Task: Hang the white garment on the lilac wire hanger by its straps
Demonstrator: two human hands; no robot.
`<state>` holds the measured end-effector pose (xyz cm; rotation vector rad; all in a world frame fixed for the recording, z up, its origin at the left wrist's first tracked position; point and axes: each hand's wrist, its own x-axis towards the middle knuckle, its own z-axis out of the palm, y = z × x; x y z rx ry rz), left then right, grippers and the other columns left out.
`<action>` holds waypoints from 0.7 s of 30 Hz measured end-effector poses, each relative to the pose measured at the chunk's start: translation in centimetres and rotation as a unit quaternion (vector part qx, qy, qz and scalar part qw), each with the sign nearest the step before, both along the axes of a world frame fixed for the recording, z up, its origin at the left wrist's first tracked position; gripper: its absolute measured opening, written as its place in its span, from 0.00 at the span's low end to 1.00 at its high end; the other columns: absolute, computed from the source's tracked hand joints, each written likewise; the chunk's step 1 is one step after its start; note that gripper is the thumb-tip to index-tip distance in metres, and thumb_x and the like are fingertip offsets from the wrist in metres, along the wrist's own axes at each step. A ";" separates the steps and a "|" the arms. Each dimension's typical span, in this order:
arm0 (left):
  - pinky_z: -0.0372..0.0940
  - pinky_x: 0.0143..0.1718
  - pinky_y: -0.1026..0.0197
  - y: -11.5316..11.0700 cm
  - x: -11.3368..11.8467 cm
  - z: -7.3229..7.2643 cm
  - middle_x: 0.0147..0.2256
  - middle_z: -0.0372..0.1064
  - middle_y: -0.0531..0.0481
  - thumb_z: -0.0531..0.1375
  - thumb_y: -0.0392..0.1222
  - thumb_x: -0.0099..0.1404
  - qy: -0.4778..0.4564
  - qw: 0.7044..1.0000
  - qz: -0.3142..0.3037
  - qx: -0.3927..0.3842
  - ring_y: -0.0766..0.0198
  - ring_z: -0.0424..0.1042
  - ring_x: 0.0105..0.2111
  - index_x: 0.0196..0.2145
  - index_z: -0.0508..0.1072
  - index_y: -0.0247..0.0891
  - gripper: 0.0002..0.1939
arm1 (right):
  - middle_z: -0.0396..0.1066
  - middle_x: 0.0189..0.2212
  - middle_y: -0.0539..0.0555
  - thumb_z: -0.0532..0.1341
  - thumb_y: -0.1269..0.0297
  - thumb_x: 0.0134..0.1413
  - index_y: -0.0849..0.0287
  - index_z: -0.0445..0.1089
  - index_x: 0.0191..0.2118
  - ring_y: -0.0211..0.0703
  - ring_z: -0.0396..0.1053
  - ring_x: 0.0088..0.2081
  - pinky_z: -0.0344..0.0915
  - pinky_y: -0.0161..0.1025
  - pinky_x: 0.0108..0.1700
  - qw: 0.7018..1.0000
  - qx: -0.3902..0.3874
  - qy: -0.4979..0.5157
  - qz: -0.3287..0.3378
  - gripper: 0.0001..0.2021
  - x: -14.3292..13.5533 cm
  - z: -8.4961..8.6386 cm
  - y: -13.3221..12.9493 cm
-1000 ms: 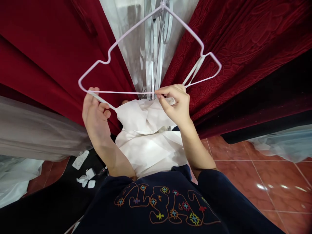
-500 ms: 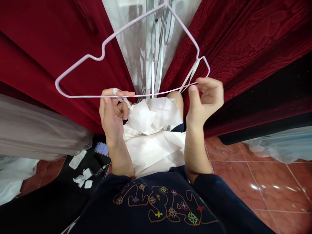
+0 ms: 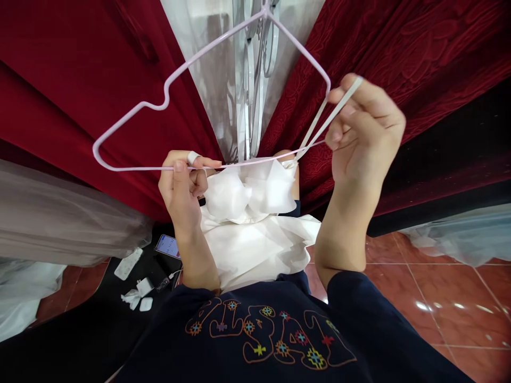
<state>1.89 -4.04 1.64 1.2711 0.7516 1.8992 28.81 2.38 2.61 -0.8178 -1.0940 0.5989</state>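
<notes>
A pale pink clothes hanger [image 3: 215, 43] is held up in front of me. My left hand [image 3: 183, 183] pinches its bottom bar, with a white strap looped over the index finger. On my lap lies a white garment [image 3: 255, 239] with a gathered, cup-shaped top. From its right side a thin white strap [image 3: 325, 125] runs up to my right hand [image 3: 361, 125], whose curled fingers hold the strap stretched taut. That hand covers the hanger's right end.
Dark red curtains [image 3: 91, 69] hang on both sides, with white metalwork [image 3: 249, 106] between them. At left, a phone [image 3: 167, 245], a white charger [image 3: 144, 287] and small white items lie on a black surface [image 3: 80, 335]. Reddish tiles [image 3: 399, 287] cover the floor.
My right hand has moved up and to the right, off the hanger's bottom bar, drawing the strap away from the hanger's right notch. My left hand has kept its grip.
</notes>
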 end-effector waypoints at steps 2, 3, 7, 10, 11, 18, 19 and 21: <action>0.40 0.17 0.61 0.3 -0.3 0.0 0.34 0.84 0.45 0.66 0.57 0.79 0.005 1.000 -0.010 -0.003 0.73 0.45 0.15 0.33 0.76 0.41 0.20 | 0.83 0.51 0.53 0.69 0.56 0.55 0.46 0.81 0.52 0.34 0.59 0.25 0.48 0.39 0.22 0.996 0.049 0.036 -0.070 0.18 1.9 -1.4 2.5; 0.40 0.18 0.61 0.5 -0.4 -0.1 0.34 0.84 0.44 0.66 0.56 0.78 0.006 1.000 -0.015 -0.004 0.73 0.44 0.15 0.33 0.77 0.41 0.20 | 0.83 0.52 0.53 0.69 0.55 0.53 0.48 0.81 0.52 0.33 0.61 0.26 0.46 0.38 0.22 0.988 0.078 0.067 -0.115 0.20 3.1 -2.5 3.9; 0.39 0.18 0.63 1.0 -0.8 -0.4 0.35 0.84 0.42 0.67 0.54 0.78 -0.015 0.999 -0.035 -0.015 0.74 0.44 0.15 0.34 0.78 0.39 0.19 | 0.82 0.50 0.49 0.70 0.50 0.57 0.44 0.80 0.52 0.32 0.63 0.26 0.46 0.34 0.21 0.961 0.149 0.141 -0.188 0.17 6.9 -6.9 7.2; 0.38 0.17 0.64 1.6 -0.7 -0.6 0.35 0.85 0.41 0.69 0.55 0.76 -0.029 0.997 -0.068 -0.021 0.74 0.44 0.15 0.33 0.77 0.38 0.19 | 0.82 0.43 0.49 0.71 0.45 0.61 0.48 0.81 0.45 0.34 0.79 0.39 0.59 0.29 0.26 0.924 0.250 0.178 -0.227 0.14 7.0 -7.9 6.2; 0.38 0.17 0.64 1.8 -0.6 -0.7 0.35 0.85 0.41 0.69 0.56 0.75 -0.033 0.997 -0.072 -0.024 0.74 0.44 0.14 0.33 0.77 0.38 0.20 | 0.82 0.41 0.49 0.70 0.44 0.62 0.50 0.81 0.43 0.34 0.81 0.40 0.59 0.28 0.26 0.919 0.274 0.167 -0.228 0.15 6.3 -7.6 5.2; 0.39 0.18 0.63 2.4 0.3 -0.9 0.35 0.85 0.41 0.64 0.50 0.78 -0.051 0.995 -0.053 -0.062 0.73 0.43 0.15 0.31 0.75 0.38 0.18 | 0.85 0.43 0.53 0.75 0.45 0.58 0.49 0.84 0.49 0.42 0.83 0.38 0.78 0.39 0.33 0.990 0.080 -0.113 -0.002 0.18 -0.8 -3.8 -1.7; 0.40 0.18 0.63 2.4 0.4 -1.0 0.35 0.85 0.41 0.64 0.50 0.78 -0.050 0.995 -0.052 -0.063 0.73 0.43 0.15 0.31 0.75 0.38 0.18 | 0.85 0.43 0.51 0.75 0.45 0.58 0.47 0.84 0.51 0.42 0.83 0.39 0.79 0.41 0.34 0.988 0.064 -0.140 0.026 0.20 -1.3 -3.8 -2.0; 0.41 0.18 0.64 2.2 0.4 -1.1 0.36 0.85 0.42 0.64 0.52 0.78 -0.043 0.996 -0.046 -0.067 0.73 0.44 0.16 0.32 0.76 0.38 0.18 | 0.83 0.41 0.49 0.75 0.43 0.58 0.45 0.82 0.56 0.39 0.79 0.35 0.77 0.39 0.32 0.982 0.050 -0.177 0.049 0.23 -1.8 -4.3 -1.9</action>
